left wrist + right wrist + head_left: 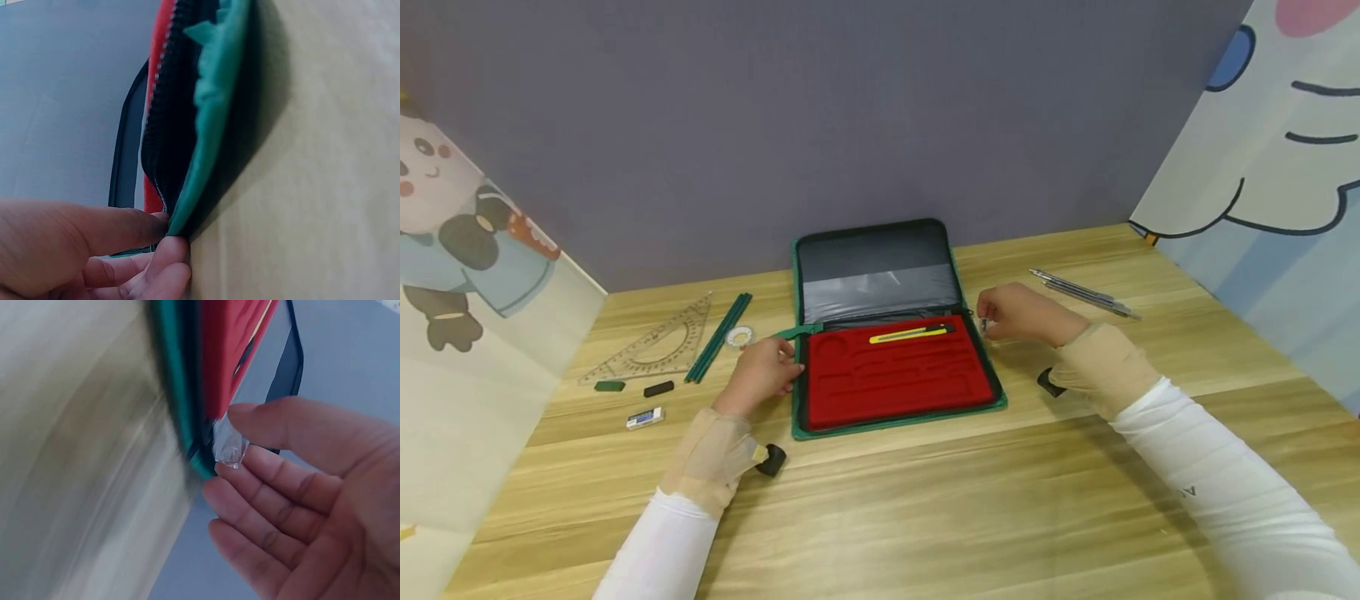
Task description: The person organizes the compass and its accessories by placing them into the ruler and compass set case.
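Observation:
An opened green zip case (872, 260) lies on the table, its dark lid leaning back toward the wall. In its lower half is a red moulded insert (895, 398) with shaped recesses, and a yellow utility knife (910, 335) rests along the insert's upper part. My left hand (758, 373) is at the case's left side; in the left wrist view thumb and fingers pinch the green zippered edge (209, 137). Beside the right side, my right hand (1017, 313) holds a small clear plastic piece (230, 445) between thumb and fingers, close to the case's corner.
On the left lie a clear set square (658, 346), dark green pencils (718, 337), a white tape roll (739, 337), an eraser (645, 418), a black block (658, 389) and a green block (609, 386). Slim silver tools (1084, 294) lie at right. A grey wall (880, 108) stands behind.

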Demonstrator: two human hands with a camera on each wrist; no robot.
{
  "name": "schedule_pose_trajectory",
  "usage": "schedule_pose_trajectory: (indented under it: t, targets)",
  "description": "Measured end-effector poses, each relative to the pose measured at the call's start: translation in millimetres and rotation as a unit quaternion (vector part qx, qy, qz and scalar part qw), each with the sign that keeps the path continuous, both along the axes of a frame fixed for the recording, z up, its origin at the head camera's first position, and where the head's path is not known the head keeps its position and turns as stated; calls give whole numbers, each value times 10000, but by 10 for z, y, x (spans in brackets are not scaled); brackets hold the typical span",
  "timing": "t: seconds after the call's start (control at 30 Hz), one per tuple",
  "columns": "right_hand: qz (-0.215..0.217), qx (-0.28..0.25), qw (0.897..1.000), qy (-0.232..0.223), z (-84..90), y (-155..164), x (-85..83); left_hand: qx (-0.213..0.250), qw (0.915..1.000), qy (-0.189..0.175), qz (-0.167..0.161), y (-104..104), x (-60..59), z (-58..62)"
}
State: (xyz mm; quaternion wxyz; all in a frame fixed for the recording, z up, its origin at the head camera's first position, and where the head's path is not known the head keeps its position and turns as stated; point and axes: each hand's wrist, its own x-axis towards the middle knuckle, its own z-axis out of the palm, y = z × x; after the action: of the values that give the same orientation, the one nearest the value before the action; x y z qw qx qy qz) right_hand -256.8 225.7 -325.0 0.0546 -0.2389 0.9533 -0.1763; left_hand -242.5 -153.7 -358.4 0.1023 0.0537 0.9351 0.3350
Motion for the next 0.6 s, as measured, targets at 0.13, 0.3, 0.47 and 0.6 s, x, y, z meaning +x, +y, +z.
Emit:
schedule_pose_trajectory:
  t: [0.13,0.3,0.47,0.6]
  targets:
    - [217,100,9997,-86,34,-207,-37,25,10000,9,-36,-5,9,1]
    - [522,-76,9973,-505,91,-439,-77,-9,10000,22,-63,0,5,2]
    - [798,-354,9931,-778,164,-654,-125,7,10000,-30,-32,5,-1,18]
    - [879,-290,9933,-695,200,-833,-157,-2,10000,-46,-34,-2,-1,17]
